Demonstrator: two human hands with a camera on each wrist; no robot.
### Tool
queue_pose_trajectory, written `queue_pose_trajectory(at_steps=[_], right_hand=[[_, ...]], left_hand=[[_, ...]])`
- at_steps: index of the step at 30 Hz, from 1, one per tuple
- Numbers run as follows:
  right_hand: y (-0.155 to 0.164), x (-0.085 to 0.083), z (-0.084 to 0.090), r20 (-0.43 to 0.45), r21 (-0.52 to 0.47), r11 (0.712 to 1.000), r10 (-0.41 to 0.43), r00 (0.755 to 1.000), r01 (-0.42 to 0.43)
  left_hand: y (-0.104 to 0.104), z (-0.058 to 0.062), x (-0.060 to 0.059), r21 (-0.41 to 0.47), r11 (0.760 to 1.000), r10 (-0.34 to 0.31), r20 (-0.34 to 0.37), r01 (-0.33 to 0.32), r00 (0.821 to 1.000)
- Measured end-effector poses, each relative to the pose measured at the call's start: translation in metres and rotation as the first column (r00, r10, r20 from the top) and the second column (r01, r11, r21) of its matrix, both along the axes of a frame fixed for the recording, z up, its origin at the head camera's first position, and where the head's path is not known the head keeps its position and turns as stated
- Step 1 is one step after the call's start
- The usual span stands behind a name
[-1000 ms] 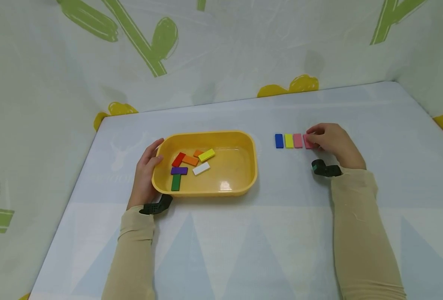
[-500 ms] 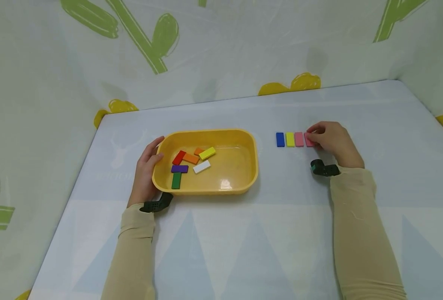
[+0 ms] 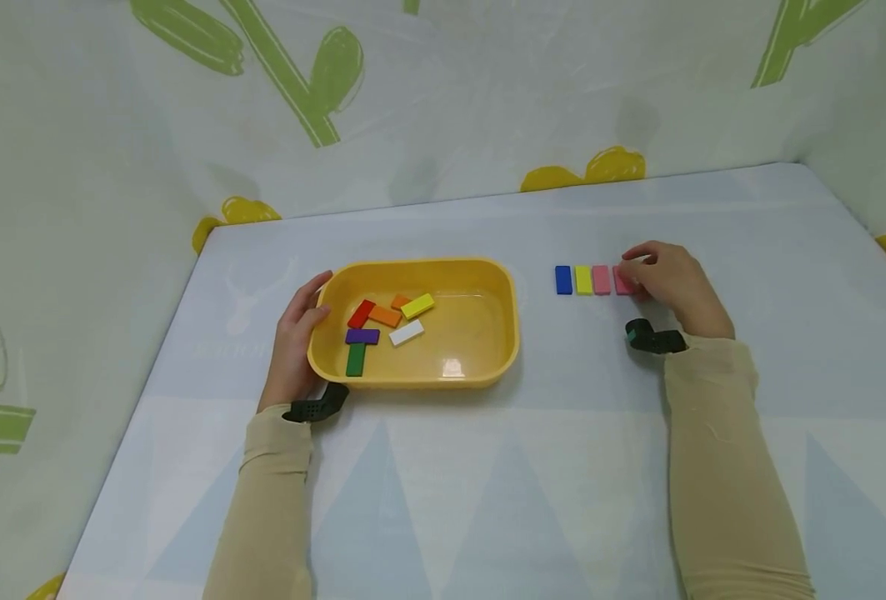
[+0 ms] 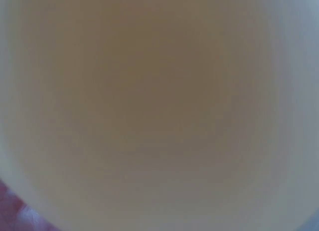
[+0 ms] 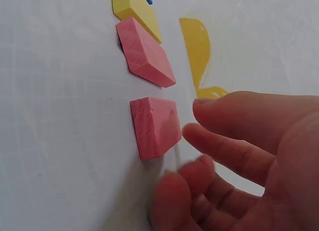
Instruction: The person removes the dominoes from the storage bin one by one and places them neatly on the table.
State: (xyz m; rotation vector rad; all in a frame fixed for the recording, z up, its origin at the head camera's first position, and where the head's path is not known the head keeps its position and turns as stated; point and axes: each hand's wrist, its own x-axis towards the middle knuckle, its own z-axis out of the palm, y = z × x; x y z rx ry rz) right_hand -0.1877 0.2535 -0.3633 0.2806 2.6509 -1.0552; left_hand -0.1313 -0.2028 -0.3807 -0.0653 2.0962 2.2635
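My left hand grips the left end of a yellow plastic tray, thumb over the rim. Inside lie domino blocks: red, purple, green, white, yellow and two orange ones, the front one more exposed. On the table, a blue, a yellow and two pink dominoes form a row. My right hand is beside the rightmost pink domino; in the right wrist view its fingers are parted around it, not pinching. The other pink domino lies just beyond.
The left wrist view is a tan blur, filled by a surface close to the lens. A pale patterned cloth covers the table, and a printed curtain stands behind its back edge. Black wrist cameras sit on both wrists.
The whole head view has shifted slightly. My right fingers have eased a little to the right of the last pink domino. The left hand and tray keep their places.
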Motion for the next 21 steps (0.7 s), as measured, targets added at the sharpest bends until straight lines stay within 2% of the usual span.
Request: queue_pose_trajectory(at_steps=[4,11,13,15,18,21], right_hand=[[0.001,-0.004,-0.003,-0.018,0.011,1.000,-0.027,0.999,0.027],[0.017,-0.033,-0.036,-0.134,0.037,0.997,-0.068,0.989,0.073],[0.010,-0.032,-0.030,-0.163,0.017,0.997,-0.072,0.984,0.075],[-0.003,-0.025,-0.014,-0.195,-0.009,0.998,-0.057,0.979,0.057],[-0.024,-0.008,0.014,-0.231,-0.061,0.998,-0.010,0.973,-0.004],[-0.036,0.003,0.031,-0.253,-0.111,0.991,0.039,0.967,-0.069]], left_hand=[[0.000,0.001,-0.001,-0.005,1.000,0.004,0.008,-0.004,1.000],[0.000,0.001,-0.002,0.005,1.000,0.001,-0.005,-0.001,1.000],[0.000,0.001,-0.001,0.003,1.000,0.003,-0.001,-0.003,1.000],[0.001,0.001,-0.001,0.000,1.000,0.006,0.002,-0.006,1.000],[0.001,0.001,-0.001,-0.006,1.000,0.007,0.002,-0.007,1.000],[0.000,0.000,0.000,-0.009,1.000,0.008,0.006,-0.008,1.000]])
